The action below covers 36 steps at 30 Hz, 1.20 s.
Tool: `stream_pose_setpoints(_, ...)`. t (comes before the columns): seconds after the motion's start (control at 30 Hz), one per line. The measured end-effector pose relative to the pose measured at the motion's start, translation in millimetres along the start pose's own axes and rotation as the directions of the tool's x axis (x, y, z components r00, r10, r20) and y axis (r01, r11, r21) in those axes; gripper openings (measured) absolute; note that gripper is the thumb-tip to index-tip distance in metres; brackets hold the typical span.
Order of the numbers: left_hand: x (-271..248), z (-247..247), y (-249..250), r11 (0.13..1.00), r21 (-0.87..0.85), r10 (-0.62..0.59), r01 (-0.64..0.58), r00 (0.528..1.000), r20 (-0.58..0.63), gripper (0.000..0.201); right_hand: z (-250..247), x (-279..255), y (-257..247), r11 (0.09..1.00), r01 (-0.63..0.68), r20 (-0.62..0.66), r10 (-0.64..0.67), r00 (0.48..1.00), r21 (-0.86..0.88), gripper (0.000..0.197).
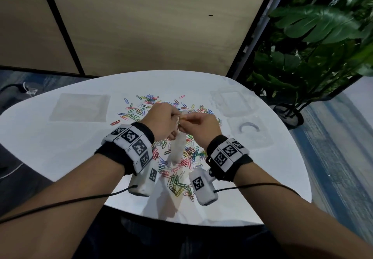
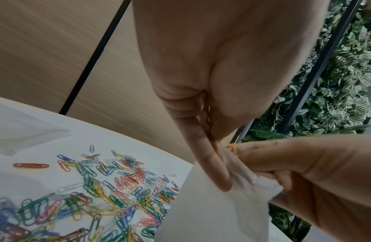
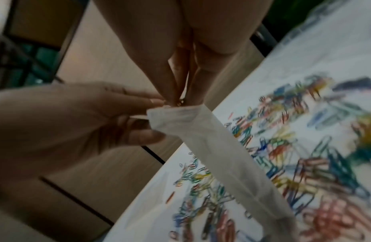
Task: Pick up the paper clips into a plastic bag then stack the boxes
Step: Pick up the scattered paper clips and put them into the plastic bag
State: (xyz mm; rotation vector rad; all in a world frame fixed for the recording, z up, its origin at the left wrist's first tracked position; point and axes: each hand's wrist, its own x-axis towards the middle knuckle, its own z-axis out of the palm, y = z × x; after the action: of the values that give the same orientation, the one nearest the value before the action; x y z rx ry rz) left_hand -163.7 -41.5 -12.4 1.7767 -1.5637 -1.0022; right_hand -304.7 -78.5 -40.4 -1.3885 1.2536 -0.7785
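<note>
Right, both your hands are up above the middle of the white table (image 1: pixel 60 147), working at the mouth of the plastic bag (image 1: pixel 177 147). Your left hand (image 1: pixel 161 121) pinches the top edge of the bag, fingers curled around the bunched film, and the bag hangs down from that grip as a narrow, crumpled, translucent strip over the clips. In the left wrist view the index finger (image 2: pixel 211 163) runs down along the film, pressing it against the thumb. Your right hand (image 1: pixel 201 125) meets it at the opening, fingertips drawn together in a pinch on a paper clip (image 2: pixel 230 148), its orange-yellow loop just showing at the bag's rim. The right wrist view shows those fingertips (image 3: pixel 172 91) pointing straight into the gathered mouth, though the blur hides how far the clip has gone in.

Below, the loose paper clips (image 1: pixel 181 170) lie scattered across the centre of the table, a colourful spread of red, green, blue, yellow and white running from the far side towards the near edge. To your left lies a flat clear plastic sheet (image 1: pixel 79 107). To your right sit the two clear boxes (image 1: pixel 234 103), one farther back, the nearer box (image 1: pixel 250 133) just in front of it, both apart from the clips. Leafy green plants (image 1: pixel 312 36) stand beyond the table's right side.
</note>
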Motion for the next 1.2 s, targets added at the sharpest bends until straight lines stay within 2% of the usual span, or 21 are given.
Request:
stream_pose_setpoints(0.07,1,1,0,1.000,-0.019,-0.013,0.013,1.000,0.001,0.029,0,1,0,0.965,0.065,-0.004,-0.068,0.998,-0.255,0.018)
stream_pose_setpoints(0.13,2,1,1,1.000,-0.027,-0.002,0.003,1.000,0.015,0.030,1,0,-3,0.920,0.143,0.013,-0.148,0.989,-0.365,0.017)
stream_pose_setpoints(0.2,2,2,2,0.999,-0.035,0.005,-0.004,1.000,0.022,0.031,0,0,-3,0.837,0.266,0.090,-0.255,0.963,-0.478,0.016)
stream_pose_setpoints(0.27,2,2,1,1.000,-0.025,-0.013,0.014,1.000,0.010,0.031,0,-1,-5,0.698,0.353,0.228,-0.269,0.936,-0.623,0.021)
stream_pose_setpoints(0.3,1,1,0,1.000,-0.011,-0.017,0.017,1.000,0.000,0.031,1,-2,-5,0.665,0.376,0.274,-0.258,0.927,-0.645,0.023)
stream_pose_setpoints(0.33,1,-1,-1,1.000,0.006,-0.014,0.014,1.000,-0.011,0.031,1,-4,-6,0.670,0.389,0.290,-0.262,0.921,-0.632,0.025)
stream_pose_setpoints(0.37,0,-4,-2,1.000,0.020,-0.010,0.010,1.000,-0.023,0.031,0,-7,-8,0.728,0.375,0.262,-0.270,0.926,-0.575,0.025)
stream_pose_setpoints(0.43,-4,-13,-4,0.999,0.042,0.001,0.001,0.999,-0.050,0.028,-7,-14,-11,0.872,0.295,0.129,-0.266,0.955,-0.391,0.022)
stream_pose_setpoints(0.47,-6,-17,-5,0.998,0.058,0.012,-0.008,0.998,-0.065,0.027,-13,-17,-8,0.905,0.260,0.075,-0.249,0.965,-0.336,0.018)
stream_pose_setpoints(0.5,-10,-22,-7,0.997,0.077,0.025,-0.019,0.996,-0.082,0.025,-21,-22,-4,0.907,0.213,0.054,-0.208,0.977,-0.362,0.013)
stream_pose_setpoints(0.53,-13,-27,-8,0.995,0.094,0.036,-0.027,0.995,-0.097,0.024,-29,-27,3,0.887,0.132,0.067,-0.115,0.991,-0.441,0.012)
stream_pose_setpoints(0.57,-18,-31,-9,0.994,0.103,0.039,-0.027,0.993,-0.111,0.025,-36,-33,14,0.847,0.016,0.087,0.036,0.996,-0.532,0.027)
stream_pose_setpoints(0.63,-28,-41,-12,0.996,0.084,0.021,-0.010,0.991,-0.135,0.030,-43,-48,45,0.736,-0.210,0.099,0.353,0.930,-0.644,0.065)
stream_pose_setpoints(0.7,-40,-53,-14,0.999,0.051,0.013,-0.006,0.989,-0.148,0.031,-39,-65,74,0.691,-0.333,0.090,0.499,0.862,-0.641,0.092)
stream_pose_setpoints(0.77,-52,-65,-19,0.999,0.036,0.012,-0.006,0.989,-0.148,0.032,-27,-79,94,0.685,-0.338,0.078,0.500,0.863,-0.646,0.101)
stream_pose_setpoints(0.87,-69,-79,-30,0.999,0.052,0.007,-0.001,0.992,-0.126,0.033,-3,-89,114,0.621,-0.200,0.024,0.332,0.943,-0.758,0.107)
stream_pose_setpoints(0.93,-76,-87,-38,0.996,0.085,-0.006,0.016,0.994,-0.111,0.034,12,-87,117,0.638,-0.142,0.019,0.239,0.971,-0.757,0.104)
stream_pose_setpoints(1.07,-83,-92,-48,0.994,0.095,-0.037,0.045,0.996,-0.086,0.036,31,-76,114,0.625,-0.043,0.093,0.183,0.979,-0.779,0.085)
stream_pose_setpoints(1.13,-83,-92,-50,0.994,0.092,-0.059,0.065,0.996,-0.068,0.036,37,-72,111,0.571,0.032,0.150,0.160,0.976,-0.820,0.069)
stream_pose_setpoints(1.2,-81,-91,-52,0.993,0.083,-0.085,0.088,0.996,-0.042,0.036,45,-69,108,0.490,0.146,0.224,0.106,0.969,-0.859,0.043)
